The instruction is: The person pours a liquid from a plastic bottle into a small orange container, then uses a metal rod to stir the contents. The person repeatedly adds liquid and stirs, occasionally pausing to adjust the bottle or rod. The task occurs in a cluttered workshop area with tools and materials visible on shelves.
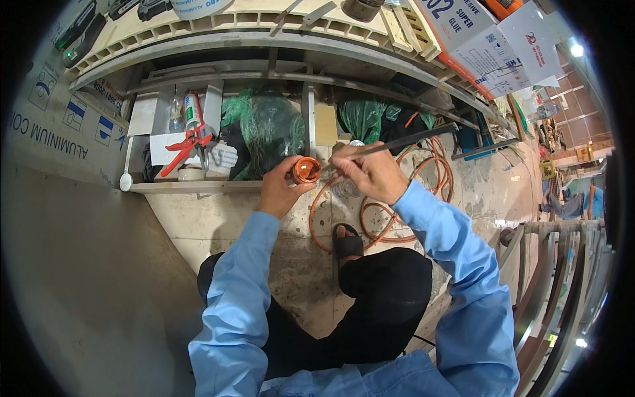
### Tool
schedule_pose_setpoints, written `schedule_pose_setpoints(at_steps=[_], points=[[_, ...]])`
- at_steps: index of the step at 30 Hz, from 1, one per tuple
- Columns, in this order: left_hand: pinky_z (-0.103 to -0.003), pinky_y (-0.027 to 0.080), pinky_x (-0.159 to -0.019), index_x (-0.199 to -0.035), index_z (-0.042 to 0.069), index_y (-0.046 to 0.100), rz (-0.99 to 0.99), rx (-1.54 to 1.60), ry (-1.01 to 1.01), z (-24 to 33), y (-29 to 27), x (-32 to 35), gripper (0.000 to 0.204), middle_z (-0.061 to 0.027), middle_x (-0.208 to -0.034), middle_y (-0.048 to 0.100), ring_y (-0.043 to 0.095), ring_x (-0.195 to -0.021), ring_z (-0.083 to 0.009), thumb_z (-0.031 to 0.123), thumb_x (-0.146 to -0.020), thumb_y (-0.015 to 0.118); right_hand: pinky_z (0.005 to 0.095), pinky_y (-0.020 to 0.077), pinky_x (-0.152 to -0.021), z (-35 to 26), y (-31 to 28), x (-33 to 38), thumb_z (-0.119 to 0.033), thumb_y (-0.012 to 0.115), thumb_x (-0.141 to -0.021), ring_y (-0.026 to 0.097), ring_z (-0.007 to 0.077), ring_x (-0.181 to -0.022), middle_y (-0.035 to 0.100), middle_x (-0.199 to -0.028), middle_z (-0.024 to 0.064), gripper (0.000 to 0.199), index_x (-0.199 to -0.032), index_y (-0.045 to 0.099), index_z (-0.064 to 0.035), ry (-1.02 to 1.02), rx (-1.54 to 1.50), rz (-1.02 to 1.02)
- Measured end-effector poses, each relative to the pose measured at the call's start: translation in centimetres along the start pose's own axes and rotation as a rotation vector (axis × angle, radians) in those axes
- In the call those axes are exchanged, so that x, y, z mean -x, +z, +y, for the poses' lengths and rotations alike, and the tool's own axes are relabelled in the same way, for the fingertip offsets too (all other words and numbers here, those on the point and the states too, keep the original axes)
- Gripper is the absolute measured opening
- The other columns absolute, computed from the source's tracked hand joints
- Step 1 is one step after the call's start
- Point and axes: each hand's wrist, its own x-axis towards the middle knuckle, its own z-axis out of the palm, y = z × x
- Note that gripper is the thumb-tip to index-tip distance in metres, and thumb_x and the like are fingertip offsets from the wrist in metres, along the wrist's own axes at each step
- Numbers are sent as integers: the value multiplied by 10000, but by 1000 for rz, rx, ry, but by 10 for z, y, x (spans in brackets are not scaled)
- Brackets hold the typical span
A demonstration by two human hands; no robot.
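My left hand (pixel 278 188) grips a small round orange tin (pixel 305 170), held open side up in front of me. My right hand (pixel 370 173) holds a long thin dark metal strip (pixel 410 139), with its near end dipped into the tin and its far end pointing up to the right. Both arms are in blue sleeves. I am crouched, with my knees in dark trousers and one sandalled foot (pixel 347 241) below the hands.
A low shelf (pixel 198 187) holds a red caulking gun (pixel 188 142) with a tube, and green plastic bags (pixel 264 129). Orange hose (pixel 390 212) lies coiled on the concrete floor. A cardboard box (pixel 66 132) stands left; metal rails (pixel 562 278) run at the right.
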Motion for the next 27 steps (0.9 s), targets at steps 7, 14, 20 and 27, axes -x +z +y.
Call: schedule_pose_setpoints(at_steps=[7, 14, 20, 27], points=[[-341, 558, -976, -1315, 41, 663, -15, 29, 2, 0, 0, -2, 630, -73, -1187, 752, 711, -1084, -181, 102, -747, 929, 384, 559, -741, 1, 5, -4, -94, 594, -1026, 723, 314, -835, 738, -932, 166, 190, -1044, 723, 45, -121, -166, -13], [-313, 542, -987, -1308, 45, 670, -27, 14, -30, -4, 5, -3, 614, -41, -1174, 743, 685, -1064, -134, 75, -747, 918, 395, 568, -726, 0, -3, -13, -79, 611, -1010, 734, 338, -821, 738, -887, 189, 180, -1026, 718, 65, -114, -38, 71], [-307, 539, -986, -1313, 50, 663, -29, 122, -26, -4, 3, -1, 613, -32, -1165, 736, 681, -1064, -126, 60, -752, 909, 404, 568, -770, -1, 7, -4, -92, 597, -1020, 729, 353, -871, 744, -944, 175, 187, -1027, 722, 47, -169, -158, -64], [-297, 529, -977, -1303, 48, 663, -29, 162, 11, -5, 3, -3, 587, -22, -1192, 729, 673, -1081, -119, 51, -766, 901, 397, 565, -719, 9, -1, -10, -95, 633, -1022, 725, 347, -815, 741, -938, 207, 204, -1018, 723, 87, -148, -3, 88]])
